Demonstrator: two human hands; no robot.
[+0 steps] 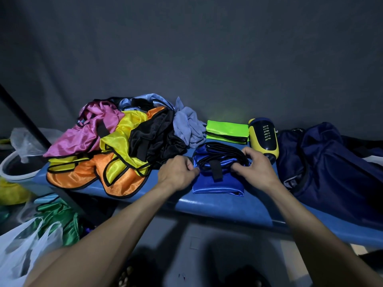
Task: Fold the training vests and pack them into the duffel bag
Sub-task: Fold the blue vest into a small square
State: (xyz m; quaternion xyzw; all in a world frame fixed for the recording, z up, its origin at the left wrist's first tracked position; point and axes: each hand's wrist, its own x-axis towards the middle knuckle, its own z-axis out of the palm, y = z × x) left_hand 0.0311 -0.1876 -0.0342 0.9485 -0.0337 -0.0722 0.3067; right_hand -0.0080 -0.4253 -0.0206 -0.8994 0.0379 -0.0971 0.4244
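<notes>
A royal blue vest with black trim lies partly folded on the blue bench. My left hand pinches its left edge. My right hand grips its bunched top right part. Left of it sits a loose heap of vests: pink, yellow, orange, black and pale blue. A folded neon green vest lies behind the blue one. The navy duffel bag slumps at the bench's right end.
A yellow and black lamp-like object stands between the green vest and the duffel. A white bucket sits left of the bench. A clear plastic bag and green fabric lie on the floor at lower left. A dark pole slants across the left.
</notes>
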